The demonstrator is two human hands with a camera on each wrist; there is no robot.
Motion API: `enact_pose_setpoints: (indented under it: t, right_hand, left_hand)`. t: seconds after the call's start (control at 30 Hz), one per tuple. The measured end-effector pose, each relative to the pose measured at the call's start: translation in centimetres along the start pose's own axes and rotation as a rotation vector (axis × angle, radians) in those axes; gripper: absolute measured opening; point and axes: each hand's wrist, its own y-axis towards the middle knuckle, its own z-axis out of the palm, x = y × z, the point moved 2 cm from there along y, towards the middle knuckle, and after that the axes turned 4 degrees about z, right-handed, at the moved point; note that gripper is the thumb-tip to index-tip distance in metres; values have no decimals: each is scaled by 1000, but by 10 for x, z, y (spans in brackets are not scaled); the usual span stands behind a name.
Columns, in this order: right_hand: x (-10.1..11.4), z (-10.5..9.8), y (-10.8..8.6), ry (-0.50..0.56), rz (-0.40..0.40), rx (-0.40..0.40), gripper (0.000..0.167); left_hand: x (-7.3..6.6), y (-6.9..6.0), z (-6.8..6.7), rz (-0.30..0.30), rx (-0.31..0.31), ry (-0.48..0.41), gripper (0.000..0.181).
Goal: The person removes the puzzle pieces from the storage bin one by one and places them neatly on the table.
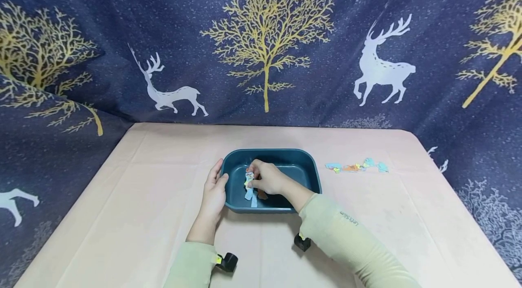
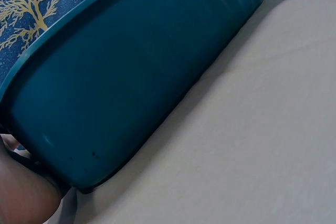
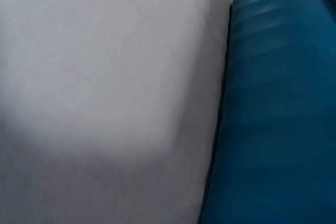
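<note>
In the head view a dark teal plastic basin (image 1: 271, 210) stands on the table, its outer wall (image 2: 131, 77) filling much of the left wrist view. My left hand (image 1: 214, 190) rests against its left end, fingers extended along the outside and thumb at the rim. Inside the basin my right hand (image 1: 267, 178) pinches a crumpled strip of torn coloured paper (image 1: 248, 184) between thumb and fingers. Under it lie a light blue scrap (image 1: 254, 200) and a brown-orange scrap (image 1: 262, 194), partly hidden. Only the basin's front wall (image 3: 278, 103) and table show clearly in the right wrist view.
Several torn paper pieces (image 1: 351, 168), blue, orange and yellow, lie in a row to the right of the basin. A pale pink cloth covers the table (image 1: 138, 197). Behind it hangs a dark blue curtain (image 1: 179, 16) with trees and deer.
</note>
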Motion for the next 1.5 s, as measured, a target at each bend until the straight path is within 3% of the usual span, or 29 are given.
enact_pose_setpoints:
  t: [0.37,0.67,0.8,1.03,1.3,1.5]
  right_hand:
    - [4,-6,-1,-2,73,-7,28]
    - [1,-17,-6,289,189,-24,6]
    - [-1,-25,-11,381,230,-33,5]
    - [-13,-39,-22,499,226,-55,13]
    - [-22,-57,-45,494,231,-99,18]
    - [-34,-68,-62,546,238,-157,22]
  left_hand:
    - [-5,2,0,8,-2,-12,50]
    - [-2,1,3,2,-1,-19,50]
    - [0,2,3,-11,-5,1,50]
    - [-1,1,2,-10,-19,10,50]
    - [-1,-1,1,-30,-6,21,50]
    - [-2,-1,1,-26,2,18,50]
